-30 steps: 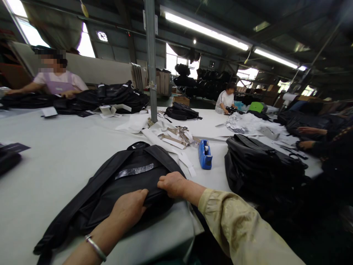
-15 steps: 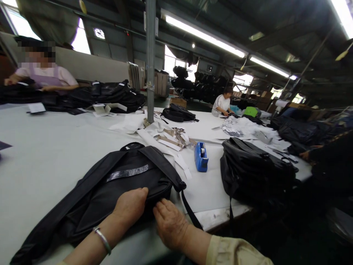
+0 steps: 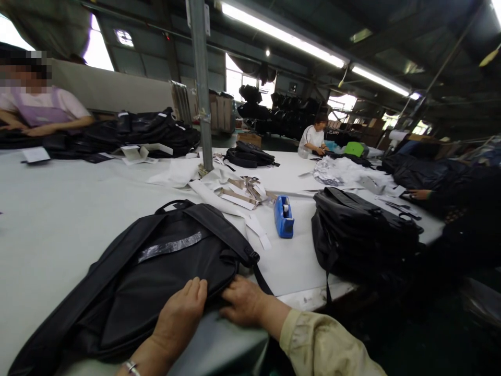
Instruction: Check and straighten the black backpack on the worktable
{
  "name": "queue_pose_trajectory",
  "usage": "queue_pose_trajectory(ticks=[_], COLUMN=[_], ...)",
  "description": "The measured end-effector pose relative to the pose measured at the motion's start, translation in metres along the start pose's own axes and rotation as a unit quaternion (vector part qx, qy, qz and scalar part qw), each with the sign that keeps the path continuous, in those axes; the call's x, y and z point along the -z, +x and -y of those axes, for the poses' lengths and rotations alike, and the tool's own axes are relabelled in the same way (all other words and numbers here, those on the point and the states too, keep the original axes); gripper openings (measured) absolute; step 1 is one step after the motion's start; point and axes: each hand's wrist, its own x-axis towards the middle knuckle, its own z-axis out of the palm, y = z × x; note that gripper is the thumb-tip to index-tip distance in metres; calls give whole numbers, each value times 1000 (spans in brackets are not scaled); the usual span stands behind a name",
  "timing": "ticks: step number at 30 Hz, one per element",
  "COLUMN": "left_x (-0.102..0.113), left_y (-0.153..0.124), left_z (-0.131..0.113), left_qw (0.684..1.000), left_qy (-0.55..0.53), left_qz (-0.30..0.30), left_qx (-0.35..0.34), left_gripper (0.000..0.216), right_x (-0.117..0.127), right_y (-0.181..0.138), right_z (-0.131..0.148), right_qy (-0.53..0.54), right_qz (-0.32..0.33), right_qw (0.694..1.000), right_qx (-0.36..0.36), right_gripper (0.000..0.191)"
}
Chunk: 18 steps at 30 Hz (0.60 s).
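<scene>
1. Two hands are laid on the lower end of the black backpack [image 3: 148,282], which lies flat with its back panel up at the near edge of the surface [image 3: 58,219]. The left hand [image 3: 178,318] is spread palm-down on the fabric with nothing clasped in it. The right hand [image 3: 242,305] touches the bag's near right corner, just below the strap buckle [image 3: 252,257]; whether its fingers are pinching the fabric cannot be told, since they are tucked under the edge.
2. For the handling of that bottom edge to go well, in judgement, the panel is best kept pinned flat by the left hand while the corner is worked by the right, so that the bag is not dragged off the near edge. The loose strap [image 3: 262,279] hanging past the edge is best kept clear of the fingers.
3. A blue tape dispenser [image 3: 283,216] stands toward the middle of the surface, beside paper strips [image 3: 238,196], with a pile of black bags [image 3: 360,235] at the right edge.
4. Compared with half a second ago, the right hand has been moved from beside the left up onto the corner, the left hand is pulled slightly nearer, and more of the bag's left side is in view.
</scene>
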Motion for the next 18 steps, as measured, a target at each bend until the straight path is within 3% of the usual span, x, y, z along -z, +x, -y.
queue_pose_trajectory(ticks=[3,5,7,9,12,18], left_x=[-15,-20,-21,-21,-21,-20], left_y=[-15,-18,-19,-19,-18,-19], left_z=[-2,-2,-2,-1,0,2], left_qw=[992,988,986,985,985,984], left_qy=[35,41,42,45,48,47], left_qz=[-111,-140,-152,-155,-156,-157], left_qx=[-47,-58,-56,-54,-62,-75], left_gripper=[39,38,38,38,39,33], right_x=[7,13,17,18,16,16], right_y=[-10,-10,-2,11,31,47], right_z=[-15,-23,-29,-33,-35,-45], right_qy=[89,153,198,212,195,212], right_qz=[-95,-143,-146,-139,-177,-163], right_qw=[978,939,907,887,855,860], right_qx=[-162,-274,-341,-387,-448,-434], right_gripper=[22,25,27,23,29,23])
